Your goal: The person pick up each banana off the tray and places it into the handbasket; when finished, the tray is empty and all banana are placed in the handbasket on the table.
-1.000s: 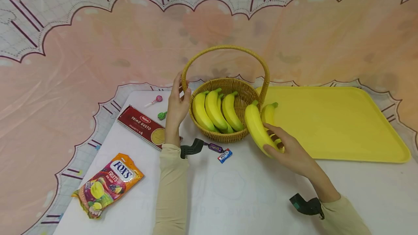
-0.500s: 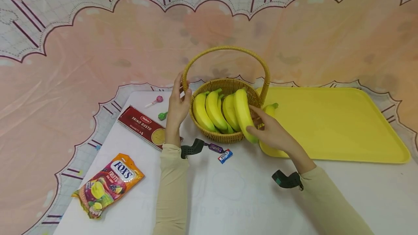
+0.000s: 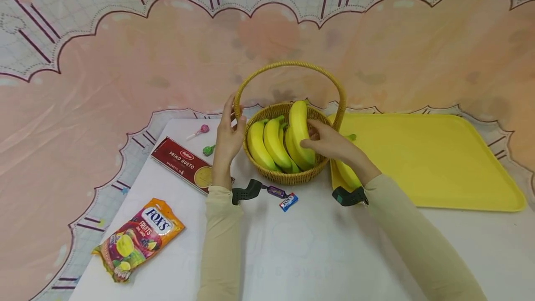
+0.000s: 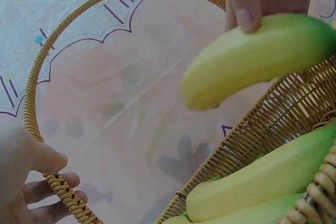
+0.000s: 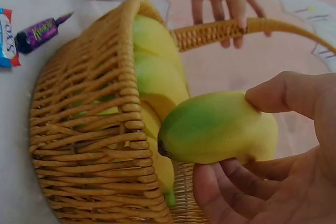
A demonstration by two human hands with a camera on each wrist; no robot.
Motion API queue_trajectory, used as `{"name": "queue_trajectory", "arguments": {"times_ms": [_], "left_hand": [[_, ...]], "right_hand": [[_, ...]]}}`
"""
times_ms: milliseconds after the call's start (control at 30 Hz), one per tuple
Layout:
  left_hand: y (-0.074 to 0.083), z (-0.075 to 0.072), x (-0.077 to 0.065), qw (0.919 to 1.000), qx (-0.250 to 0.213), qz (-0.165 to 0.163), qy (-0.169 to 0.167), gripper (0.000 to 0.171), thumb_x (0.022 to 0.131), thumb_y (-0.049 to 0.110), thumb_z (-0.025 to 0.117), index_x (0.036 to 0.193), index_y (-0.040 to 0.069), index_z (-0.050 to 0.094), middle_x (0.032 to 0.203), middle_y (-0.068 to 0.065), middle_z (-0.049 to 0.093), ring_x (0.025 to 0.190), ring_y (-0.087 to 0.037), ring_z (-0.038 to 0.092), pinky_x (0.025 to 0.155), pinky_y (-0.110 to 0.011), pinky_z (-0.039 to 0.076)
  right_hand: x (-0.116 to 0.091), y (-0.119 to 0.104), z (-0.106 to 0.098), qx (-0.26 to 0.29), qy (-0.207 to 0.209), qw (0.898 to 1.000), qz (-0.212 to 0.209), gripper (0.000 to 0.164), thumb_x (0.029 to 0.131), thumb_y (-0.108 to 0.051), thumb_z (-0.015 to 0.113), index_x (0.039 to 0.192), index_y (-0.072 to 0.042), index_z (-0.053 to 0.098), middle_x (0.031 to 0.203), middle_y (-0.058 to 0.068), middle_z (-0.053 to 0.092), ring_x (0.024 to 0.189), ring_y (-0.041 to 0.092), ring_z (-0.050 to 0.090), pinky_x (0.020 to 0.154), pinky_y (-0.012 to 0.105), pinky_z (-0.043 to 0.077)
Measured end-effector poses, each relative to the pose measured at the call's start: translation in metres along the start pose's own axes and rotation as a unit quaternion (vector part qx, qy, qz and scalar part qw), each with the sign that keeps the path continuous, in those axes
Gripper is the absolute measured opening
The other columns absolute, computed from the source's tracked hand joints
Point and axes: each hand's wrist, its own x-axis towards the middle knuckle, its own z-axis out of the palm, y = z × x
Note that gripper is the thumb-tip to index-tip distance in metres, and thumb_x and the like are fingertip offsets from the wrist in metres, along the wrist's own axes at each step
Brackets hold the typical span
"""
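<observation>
A wicker basket (image 3: 288, 179) with a tall arched handle stands mid-table, holding several yellow bananas (image 3: 260, 145). My left hand (image 3: 227, 138) is at the left foot of the handle; in the left wrist view its thumb and fingers lie round the handle (image 4: 31, 93). My right hand (image 3: 332, 143) pinches one banana (image 3: 298, 124) between thumb and fingertips, over the right part of the basket. In the right wrist view the green tip of that held banana (image 5: 210, 127) is just beside the basket rim (image 5: 134, 77). Part of the basket's inside is hidden behind the held banana.
A yellow tray (image 3: 430, 161) lies right of the basket, with another banana (image 3: 349, 175) at its left end, partly behind my right wrist. To the left are a spaghetti box (image 3: 184, 161), a candy bag (image 3: 140, 240) and two lollipops (image 3: 203, 128). Small wrapped candies (image 3: 288, 202) lie in front.
My right hand has carried the banana leftward and up from beside the tray to over the basket. The left hand has stayed at the handle.
</observation>
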Motion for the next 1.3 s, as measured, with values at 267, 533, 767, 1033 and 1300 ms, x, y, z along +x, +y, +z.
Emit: {"name": "queue_trajectory", "arguments": {"times_ms": [267, 533, 767, 1033, 1300], "left_hand": [[0.002, 0.0, -0.001, 0.9999, 0.005, 0.009, 0.001, 0.057, 0.098, 0.008, 0.044, 0.15, 0.015, 0.023, 0.137, -0.024, 0.047, 0.131, -0.039, 0.043, 0.107, -0.053, 0.037], [-0.01, 0.001, 0.006, 1.0, -0.002, 0.005, -0.001, 0.057, 0.098, 0.009, 0.044, 0.15, 0.017, 0.022, 0.138, -0.024, 0.047, 0.131, -0.038, 0.042, 0.106, -0.054, 0.037], [-0.04, 0.005, 0.018, 0.9998, 0.008, 0.018, 0.008, 0.057, 0.099, 0.018, 0.046, 0.149, 0.032, 0.024, 0.136, -0.015, 0.05, 0.131, -0.031, 0.045, 0.105, -0.05, 0.04], [-0.044, 0.006, 0.018, 0.9997, 0.007, 0.022, 0.011, 0.057, 0.098, 0.015, 0.045, 0.148, 0.035, 0.024, 0.136, -0.018, 0.05, 0.13, -0.032, 0.045, 0.104, -0.053, 0.039], [-0.044, 0.006, 0.02, 0.9995, 0.013, 0.028, 0.011, 0.057, 0.099, 0.016, 0.046, 0.149, 0.032, 0.023, 0.136, -0.019, 0.05, 0.13, -0.032, 0.045, 0.104, -0.05, 0.041]], "right_hand": [[0.031, -0.006, 0.001, -0.078, -0.042, 0.996, 0.031, 0.084, 0.088, -0.035, 0.056, 0.151, -0.003, 0.011, 0.133, 0.017, 0.048, 0.107, 0.029, 0.057, 0.093, 0.04, 0.047], [0.044, -0.009, 0.008, -0.127, -0.096, 0.987, 0.034, 0.086, 0.089, -0.032, 0.057, 0.15, 0.003, 0.007, 0.149, 0.021, 0.034, 0.118, 0.029, 0.05, 0.105, 0.043, 0.039], [0.047, -0.01, 0.012, -0.153, -0.133, 0.978, 0.039, 0.091, 0.091, -0.035, 0.059, 0.15, 0.004, 0.001, 0.147, 0.021, 0.035, 0.109, 0.026, 0.053, 0.101, 0.039, 0.042], [0.045, -0.011, 0.01, -0.167, -0.122, 0.978, 0.026, 0.091, 0.091, -0.042, 0.057, 0.15, 0.003, 0.004, 0.151, 0.022, 0.03, 0.134, 0.032, 0.039, 0.112, 0.044, 0.032], [0.026, 0.005, 0.005, -0.137, -0.008, 0.99, -0.019, 0.069, 0.093, -0.034, 0.055, 0.146, -0.002, 0.027, 0.106, 0.014, 0.058, 0.085, 0.021, 0.054, 0.072, 0.031, 0.045]]}}
